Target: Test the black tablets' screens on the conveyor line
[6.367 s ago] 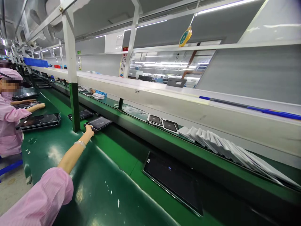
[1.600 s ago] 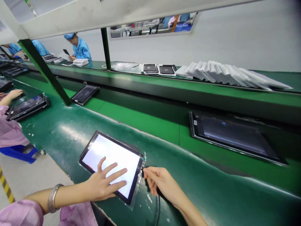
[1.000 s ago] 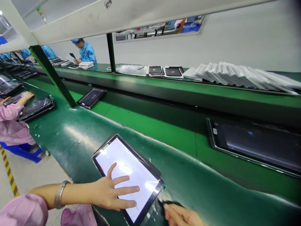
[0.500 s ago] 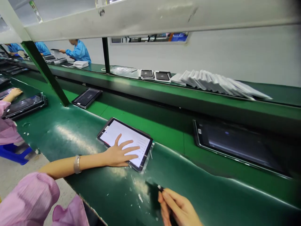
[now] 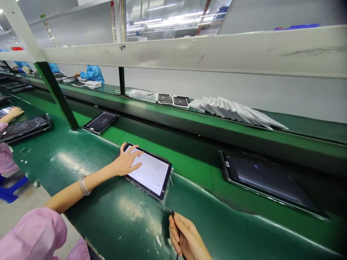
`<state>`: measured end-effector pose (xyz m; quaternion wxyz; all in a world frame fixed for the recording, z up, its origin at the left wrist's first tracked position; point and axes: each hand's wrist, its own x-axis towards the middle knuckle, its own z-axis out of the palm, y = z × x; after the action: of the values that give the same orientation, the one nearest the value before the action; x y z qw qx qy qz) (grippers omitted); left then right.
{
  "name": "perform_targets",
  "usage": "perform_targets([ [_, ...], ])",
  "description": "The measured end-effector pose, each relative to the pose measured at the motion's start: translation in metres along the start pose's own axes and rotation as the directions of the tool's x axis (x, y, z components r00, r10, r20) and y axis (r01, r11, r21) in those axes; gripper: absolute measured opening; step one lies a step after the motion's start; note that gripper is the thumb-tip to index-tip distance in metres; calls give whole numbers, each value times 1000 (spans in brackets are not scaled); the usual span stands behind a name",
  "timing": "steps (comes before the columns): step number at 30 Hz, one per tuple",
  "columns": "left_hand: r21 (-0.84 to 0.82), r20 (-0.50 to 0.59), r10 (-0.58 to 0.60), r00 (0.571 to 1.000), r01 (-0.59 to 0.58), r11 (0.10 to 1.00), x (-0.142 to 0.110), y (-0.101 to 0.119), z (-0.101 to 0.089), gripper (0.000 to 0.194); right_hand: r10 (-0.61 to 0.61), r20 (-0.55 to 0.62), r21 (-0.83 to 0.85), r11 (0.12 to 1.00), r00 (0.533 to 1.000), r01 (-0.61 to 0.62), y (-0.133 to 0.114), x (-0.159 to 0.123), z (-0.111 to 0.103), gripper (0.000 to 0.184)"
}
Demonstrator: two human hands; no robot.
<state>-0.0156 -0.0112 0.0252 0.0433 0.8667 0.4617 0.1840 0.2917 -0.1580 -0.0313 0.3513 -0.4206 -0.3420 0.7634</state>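
Observation:
A tablet [image 5: 150,175] with a lit white screen lies on the green bench's edge, clear film showing around its rim. Over its far left part is my left hand [image 5: 127,160], fingers spread at the screen; whether every fingertip touches the glass I cannot tell. A bracelet circles that wrist. My right hand [image 5: 187,236], nearer me and below the tablet, pinches the end of a black cable [image 5: 173,216]. The cable trails down out of view, and its tip points toward the tablet.
A dark tablet [image 5: 271,180] lies on the sunken green strip at right, another [image 5: 101,122] at left. White sleeves [image 5: 233,112] line the far ledge. A green post [image 5: 56,94] stands at left, near a co-worker's hand [image 5: 16,112]. A white beam [image 5: 173,56] crosses above.
My left hand has slid from the tablet's lower middle to its far left part. The right hand with the cable has shifted slightly left in view. The camera has tilted up.

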Motion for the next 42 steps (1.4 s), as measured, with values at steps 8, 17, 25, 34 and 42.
perform_targets([
  [8, 14, 20, 55, 998, -55, 998, 15, -1, 12, 41, -8, 40, 31, 999, 999, 7, -3, -3, 1, 53],
  [17, -115, -4, -111, 994, 109, 987, 0, -21, -5, 51, -38, 30, 67, 997, 999, 36, 7, -1, -6, 55],
  [25, -167, 24, -153, 988, 155, 974, -44, -51, -11, 53, -46, 8, 95, 994, 999, 45, 7, -1, -2, 56],
  [34, -168, 29, -128, 991, 131, 977, -45, -45, -9, 57, -42, -76, 75, 996, 996, 47, -5, -9, 11, 57],
  [42, -175, 17, -108, 994, 110, 978, -44, -45, -5, 80, -40, 33, 65, 997, 999, 38, 21, 7, -14, 59],
])
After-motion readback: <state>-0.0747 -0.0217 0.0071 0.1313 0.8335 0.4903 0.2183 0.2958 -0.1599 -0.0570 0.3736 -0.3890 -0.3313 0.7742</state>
